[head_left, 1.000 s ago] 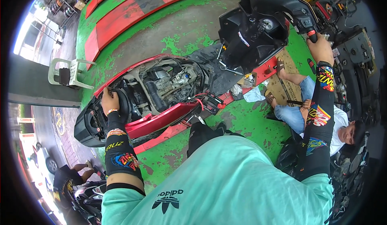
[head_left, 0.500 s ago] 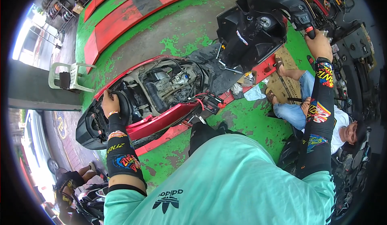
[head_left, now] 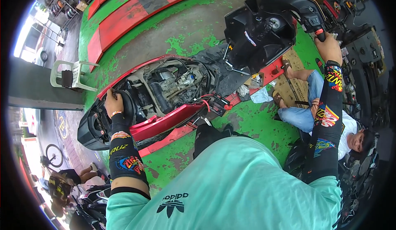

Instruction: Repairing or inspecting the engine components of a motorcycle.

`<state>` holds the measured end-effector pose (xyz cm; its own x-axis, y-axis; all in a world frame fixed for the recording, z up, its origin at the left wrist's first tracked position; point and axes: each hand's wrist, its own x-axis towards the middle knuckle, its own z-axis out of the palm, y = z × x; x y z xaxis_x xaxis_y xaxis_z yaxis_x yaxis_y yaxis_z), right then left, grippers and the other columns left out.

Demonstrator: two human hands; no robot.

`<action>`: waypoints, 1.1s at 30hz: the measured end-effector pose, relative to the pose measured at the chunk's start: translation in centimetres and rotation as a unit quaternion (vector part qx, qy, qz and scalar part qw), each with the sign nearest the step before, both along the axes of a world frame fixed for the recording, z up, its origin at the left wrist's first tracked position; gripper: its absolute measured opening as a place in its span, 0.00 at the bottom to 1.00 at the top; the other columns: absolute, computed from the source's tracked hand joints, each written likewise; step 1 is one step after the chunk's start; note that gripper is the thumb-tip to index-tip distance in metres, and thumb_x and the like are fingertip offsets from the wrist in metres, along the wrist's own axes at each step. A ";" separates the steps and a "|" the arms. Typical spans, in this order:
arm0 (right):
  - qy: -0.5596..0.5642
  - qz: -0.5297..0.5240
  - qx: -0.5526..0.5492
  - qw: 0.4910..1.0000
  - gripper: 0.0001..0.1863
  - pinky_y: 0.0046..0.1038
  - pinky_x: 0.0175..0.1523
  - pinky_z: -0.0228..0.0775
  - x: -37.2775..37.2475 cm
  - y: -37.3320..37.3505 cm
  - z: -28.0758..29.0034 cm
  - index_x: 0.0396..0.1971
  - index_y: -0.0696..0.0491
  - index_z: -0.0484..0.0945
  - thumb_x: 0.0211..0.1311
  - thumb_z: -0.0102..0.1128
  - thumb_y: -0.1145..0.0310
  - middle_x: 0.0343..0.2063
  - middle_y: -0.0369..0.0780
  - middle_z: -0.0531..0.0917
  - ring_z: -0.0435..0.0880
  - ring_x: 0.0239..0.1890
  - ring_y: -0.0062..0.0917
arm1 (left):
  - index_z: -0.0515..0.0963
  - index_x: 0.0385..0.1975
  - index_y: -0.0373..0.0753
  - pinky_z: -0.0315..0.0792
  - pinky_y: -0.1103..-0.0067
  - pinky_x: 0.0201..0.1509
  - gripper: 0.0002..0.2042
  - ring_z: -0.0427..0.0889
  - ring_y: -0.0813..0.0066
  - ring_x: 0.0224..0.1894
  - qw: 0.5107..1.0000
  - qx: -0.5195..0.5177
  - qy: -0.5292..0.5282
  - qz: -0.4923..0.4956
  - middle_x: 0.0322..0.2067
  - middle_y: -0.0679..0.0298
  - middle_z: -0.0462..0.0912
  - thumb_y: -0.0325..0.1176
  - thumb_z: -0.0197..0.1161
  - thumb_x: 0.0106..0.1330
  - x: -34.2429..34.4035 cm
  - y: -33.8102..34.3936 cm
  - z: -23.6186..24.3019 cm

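Note:
A red and black scooter stands across the view with its seat off, baring the engine and hoses. My right hand is closed round the handlebar grip at the upper right. At the rear end, the fingers of my left hand curl over the scooter's rear section, beside a black curved rim; what lies under the fingertips is hidden. Two wrenches lie near the footboard, one of them a ring-ended wrench. A black box-like part with red cables rests by the red side panel.
At the right a person in jeans sits on the floor beside cardboard. A white plastic chair stands at the left, and red ramps lie beyond the scooter. Another person is at the lower left, near a motorcycle.
Both my hands keep their holds, and the scene has shifted only slightly. Outside at the left, the white vehicle has gone from its place and a bicycle now shows. The person at lower left has moved.

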<state>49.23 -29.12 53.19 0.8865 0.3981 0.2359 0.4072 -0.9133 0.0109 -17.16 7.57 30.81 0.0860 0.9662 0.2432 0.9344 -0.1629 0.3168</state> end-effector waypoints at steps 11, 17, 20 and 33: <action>0.011 0.013 -0.007 1.000 0.26 0.44 0.58 0.73 -0.4 0.0 0.3 0.55 0.49 0.79 0.60 0.58 0.51 0.48 0.53 0.84 0.82 0.53 0.47 | 0.76 0.46 0.40 0.76 0.59 0.45 0.13 0.84 0.47 0.42 1.000 0.004 -0.010 -0.014 0.36 0.49 0.85 0.33 0.58 0.62 0.0 0.0 0.0; 0.009 0.022 -0.011 1.000 0.27 0.44 0.57 0.73 0.2 -0.1 0.0 0.54 0.52 0.78 0.60 0.57 0.52 0.47 0.53 0.84 0.82 0.52 0.47 | 0.76 0.46 0.41 0.75 0.58 0.45 0.13 0.84 0.46 0.42 1.000 0.004 -0.009 -0.006 0.36 0.49 0.85 0.34 0.57 0.63 0.0 0.0 0.1; 0.010 0.024 -0.014 1.000 0.27 0.45 0.57 0.73 0.3 -0.1 0.0 0.54 0.52 0.78 0.60 0.57 0.52 0.47 0.53 0.84 0.82 0.52 0.47 | 0.76 0.46 0.41 0.75 0.58 0.46 0.13 0.84 0.46 0.42 1.000 0.008 -0.015 -0.013 0.36 0.48 0.85 0.34 0.58 0.62 0.0 0.0 0.0; 0.061 0.064 0.045 0.995 0.31 0.44 0.59 0.72 3.4 -0.7 -1.5 0.60 0.51 0.76 0.63 0.60 0.47 0.48 0.55 0.83 0.81 0.55 0.48 | 0.76 0.48 0.39 0.76 0.59 0.51 0.16 0.83 0.45 0.48 0.999 0.028 0.041 0.022 0.44 0.43 0.83 0.40 0.58 0.63 0.0 -0.4 0.8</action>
